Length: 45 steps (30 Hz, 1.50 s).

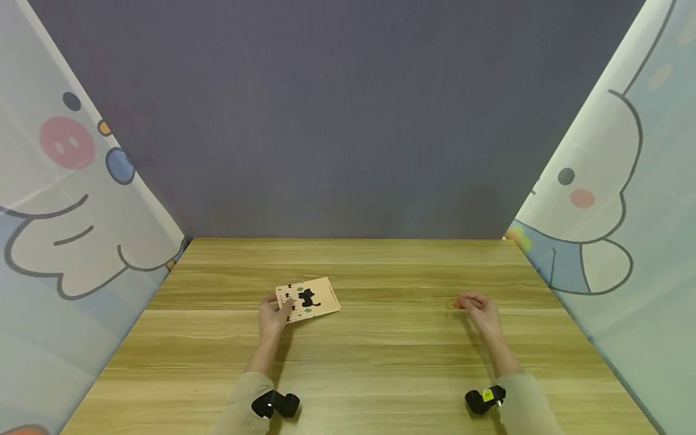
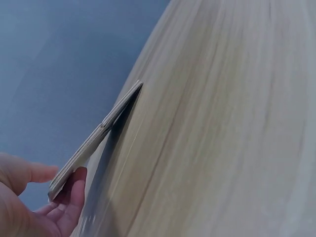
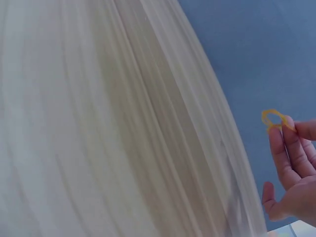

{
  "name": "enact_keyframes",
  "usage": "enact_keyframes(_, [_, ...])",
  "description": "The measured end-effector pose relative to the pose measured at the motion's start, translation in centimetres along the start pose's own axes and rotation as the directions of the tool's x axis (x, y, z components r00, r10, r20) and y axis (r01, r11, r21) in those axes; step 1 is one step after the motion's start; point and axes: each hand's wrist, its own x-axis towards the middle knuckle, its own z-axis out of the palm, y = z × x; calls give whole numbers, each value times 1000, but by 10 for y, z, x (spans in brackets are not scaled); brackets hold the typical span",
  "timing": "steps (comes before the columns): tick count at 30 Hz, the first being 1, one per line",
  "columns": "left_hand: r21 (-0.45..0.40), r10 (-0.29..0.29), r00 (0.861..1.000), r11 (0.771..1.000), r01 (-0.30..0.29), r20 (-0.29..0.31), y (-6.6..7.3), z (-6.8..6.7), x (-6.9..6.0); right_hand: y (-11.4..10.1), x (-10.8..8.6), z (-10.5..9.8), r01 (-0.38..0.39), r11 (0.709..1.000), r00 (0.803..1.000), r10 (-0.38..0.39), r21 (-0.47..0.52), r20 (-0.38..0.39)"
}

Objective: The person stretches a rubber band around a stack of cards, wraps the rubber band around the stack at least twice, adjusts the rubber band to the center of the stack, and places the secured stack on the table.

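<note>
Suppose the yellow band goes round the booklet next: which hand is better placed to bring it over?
Probably the right hand: it pinches the yellow band, while the left hand holds the booklet.

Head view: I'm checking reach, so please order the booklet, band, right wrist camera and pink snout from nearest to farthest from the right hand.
1. Band: in the right hand.
2. Right wrist camera: by the sleeve.
3. Booklet: left side, in the left hand.
4. Pink snout: at the far left.
</note>
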Motion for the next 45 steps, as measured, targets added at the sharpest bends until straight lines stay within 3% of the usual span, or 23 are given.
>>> enact_keyframes(7, [-70, 22, 1000, 997, -23, -15, -2, 0, -4, 2, -5, 2, 65, 998, 998, -66, 24, 22])
enact_keyframes(16, [-222, 4, 1000, 975, -9, -22, 11, 6, -22, 24, 7, 9, 205, 965, 978, -209, 161, 9])
enact_keyframes(19, [-242, 0, 1000, 970, -4, -16, 15, 10, -28, 50, 20, 7, 286, 928, 956, -294, 239, -2])
enact_keyframes(21, [-250, 2, 1000, 968, -4, -8, 17, 13, -32, 52, 22, 9, 301, 911, 951, -309, 283, -16])
enact_keyframes(23, [-260, 11, 1000, 965, -11, -3, 20, 15, -35, 50, 20, 12, 323, 884, 941, -339, 337, -13])
enact_keyframes(25, [-275, 24, 1000, 961, -22, 3, 22, 16, -39, 40, 14, 15, 333, 838, 922, -386, 432, 39])
enact_keyframes(27, [-285, 34, 999, 958, -30, 9, 24, 18, -43, 25, 5, 19, 335, 841, 918, -393, 424, 54])
enact_keyframes(28, [-290, 37, 999, 957, -32, 13, 25, 19, -44, 25, 4, 20, 328, 829, 911, -404, 453, 80])
enact_keyframes(29, [-289, 40, 999, 957, -33, 17, 25, 20, -46, 18, 0, 22, 321, 839, 916, -394, 440, 82])
enact_keyframes(32, [-289, 40, 999, 957, -29, 31, 28, 22, -50, -6, -13, 29, 271, 918, 955, -295, 289, 42])
enact_keyframes(36, [-303, 52, 998, 952, -36, 45, 30, 26, -54, -30, -26, 36, 219, 946, 973, -229, 237, 13])
enact_keyframes(38, [-321, 62, 997, 946, -41, 53, 32, 28, -56, -20, -20, 34, 237, 925, 967, -255, 297, 25])
enact_keyframes(41, [-342, 72, 995, 939, -47, 63, 34, 31, -58, 11, -2, 27, 254, 898, 956, -289, 360, 47])
enact_keyframes(43, [-347, 77, 994, 936, -48, 71, 35, 32, -60, 33, 10, 23, 249, 890, 957, -286, 382, 43])
enact_keyframes(45, [-343, 83, 994, 938, -52, 75, 35, 32, -62, 47, 17, 22, 246, 906, 964, -267, 344, 15])
